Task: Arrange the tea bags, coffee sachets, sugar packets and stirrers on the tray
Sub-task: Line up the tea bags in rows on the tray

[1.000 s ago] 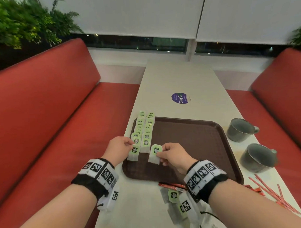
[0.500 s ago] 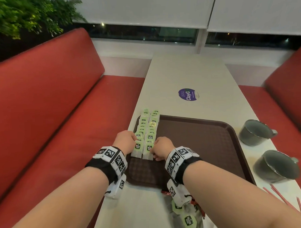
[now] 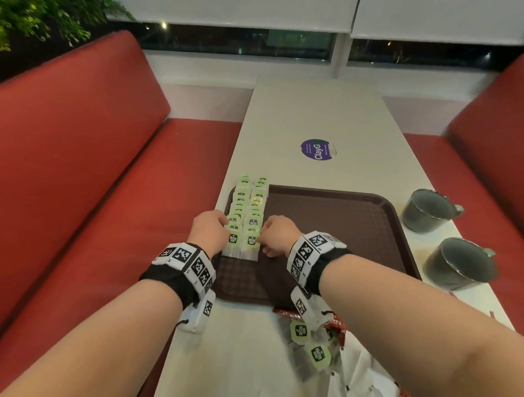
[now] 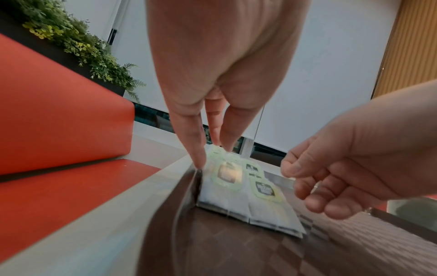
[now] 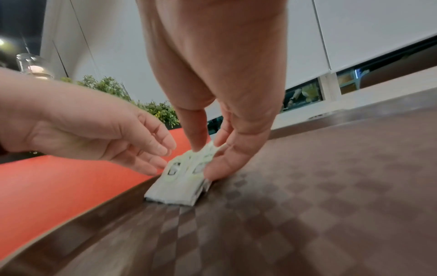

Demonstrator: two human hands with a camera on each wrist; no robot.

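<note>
Even indoor light, dark windows; wrist views blurred and stretched toward the edges.

We read "ClayG" in white letters on the round purple sticker (image 3: pixel 317 149) on the counter (image 3: pixel 317 113), above centre of the head view. The green tea bag tags (image 3: pixel 251 239) carry dark labels, but their print is too small for us to read.

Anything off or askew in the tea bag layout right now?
The two rows of tea bags overrun the tray: the far-end bags hang over its far rim onto the table. A few tea bags lie loose near the table's near edge, off the tray.
</note>
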